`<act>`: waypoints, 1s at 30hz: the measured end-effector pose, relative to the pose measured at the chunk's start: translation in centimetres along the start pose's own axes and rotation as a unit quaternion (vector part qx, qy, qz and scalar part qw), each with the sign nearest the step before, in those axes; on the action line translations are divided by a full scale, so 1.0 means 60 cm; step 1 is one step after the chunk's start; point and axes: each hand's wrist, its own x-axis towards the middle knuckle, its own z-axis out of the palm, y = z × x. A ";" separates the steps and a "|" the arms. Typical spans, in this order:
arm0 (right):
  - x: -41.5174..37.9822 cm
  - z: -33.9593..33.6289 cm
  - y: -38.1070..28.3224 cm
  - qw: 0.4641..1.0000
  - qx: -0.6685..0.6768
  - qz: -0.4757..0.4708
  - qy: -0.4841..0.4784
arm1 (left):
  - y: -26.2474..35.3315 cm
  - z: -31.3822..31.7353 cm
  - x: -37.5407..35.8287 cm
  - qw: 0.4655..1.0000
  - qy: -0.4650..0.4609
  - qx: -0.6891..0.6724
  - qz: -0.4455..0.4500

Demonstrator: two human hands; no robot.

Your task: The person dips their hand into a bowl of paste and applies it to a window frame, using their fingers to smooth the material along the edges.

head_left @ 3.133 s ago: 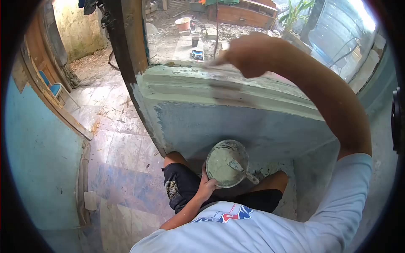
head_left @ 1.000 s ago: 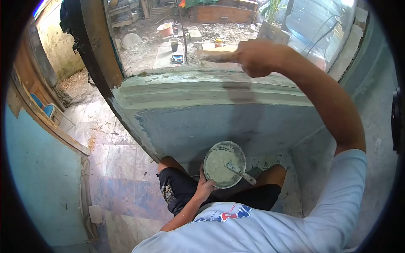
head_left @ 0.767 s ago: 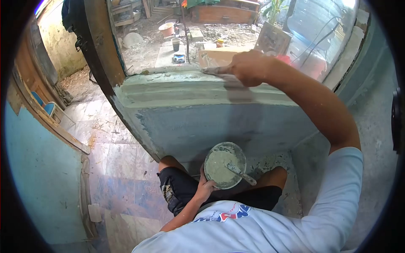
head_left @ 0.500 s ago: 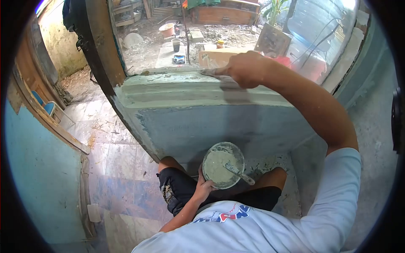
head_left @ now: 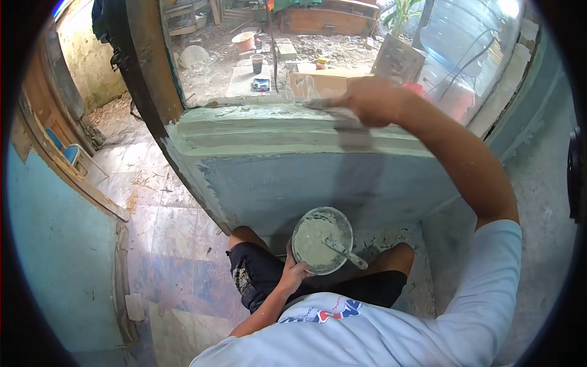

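My left hand (head_left: pixel 295 275) grips the near left rim of a round bowl (head_left: pixel 350 230) held over my lap. Pale grey-green wet filler (head_left: pixel 313 240) fills much of the bowl, and a putty knife (head_left: pixel 354 259) leans in it with its handle over the right rim. My right hand (head_left: pixel 380 103), slightly blurred, is closed around the handle of another putty knife (head_left: pixel 318 104). That blade lies flat on the top of the window sill (head_left: pixel 251 127), which is coated with the same pale filler. The handle is mostly hidden by my fingers.
A blue-grey wall (head_left: pixel 275 183) drops below the sill. The dark wooden post (head_left: pixel 143 61) stands at left, beside a tiled floor (head_left: pixel 177 244). Beyond the opening are a cardboard box (head_left: pixel 324 84), a dark cup (head_left: pixel 257 63) and a large clear plastic container (head_left: pixel 468 37).
My right hand and its putty knife have slid a little to the right along the sill. My left hand and the bowl stay almost where they were.
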 end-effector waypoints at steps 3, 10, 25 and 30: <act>-0.005 -0.019 -0.002 1.000 0.015 0.026 -0.002 | 0.005 0.010 -0.005 1.000 0.011 0.008 -0.009; 0.002 -0.031 -0.013 0.999 -0.031 0.001 0.010 | -0.005 0.001 -0.003 1.000 0.006 0.009 -0.012; -0.005 0.009 -0.014 0.998 -0.055 0.024 0.025 | -0.007 0.011 0.008 1.000 0.012 0.014 -0.008; -0.030 0.032 0.010 0.997 -0.049 0.043 0.042 | -0.013 0.013 0.015 1.000 0.016 0.019 -0.006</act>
